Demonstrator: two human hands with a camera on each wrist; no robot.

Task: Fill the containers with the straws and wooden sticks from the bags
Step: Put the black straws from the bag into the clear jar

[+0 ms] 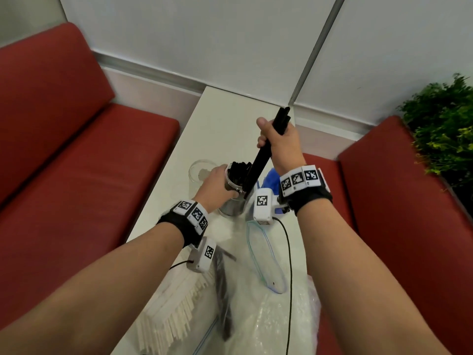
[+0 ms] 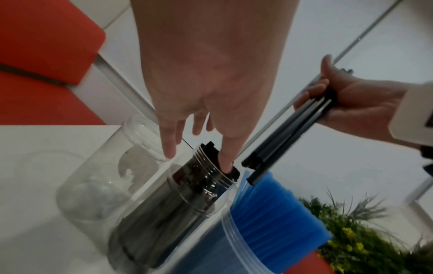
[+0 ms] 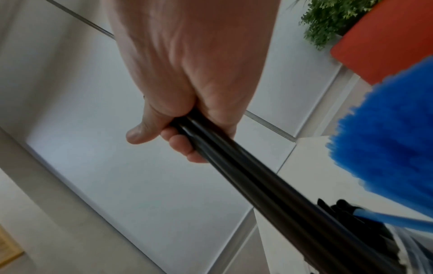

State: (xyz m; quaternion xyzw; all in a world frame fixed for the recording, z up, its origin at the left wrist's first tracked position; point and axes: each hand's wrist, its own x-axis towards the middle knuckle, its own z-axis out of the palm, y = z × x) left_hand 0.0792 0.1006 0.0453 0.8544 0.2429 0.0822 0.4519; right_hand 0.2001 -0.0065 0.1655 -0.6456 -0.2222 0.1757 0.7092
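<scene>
My right hand (image 1: 271,139) grips a bundle of black straws (image 1: 258,165) near its upper end and holds it slanted. The bundle's lower end hangs just right of the mouth of a clear jar (image 1: 231,206) packed with black straws. In the left wrist view the bundle (image 2: 288,137) ends beside the jar (image 2: 164,213), outside its rim. My left hand (image 1: 222,183) holds this jar round its neck, fingertips (image 2: 226,161) on the rim. The right wrist view shows my right hand (image 3: 168,137) curled round the straws (image 3: 246,170).
An empty clear jar (image 1: 197,172) stands left of the black one, a container of blue straws (image 2: 276,213) right of it. On the white table (image 1: 225,124) near me lie bags with white sticks (image 1: 176,303), black straws (image 1: 222,285) and an empty zip bag (image 1: 266,260). Red benches flank the table.
</scene>
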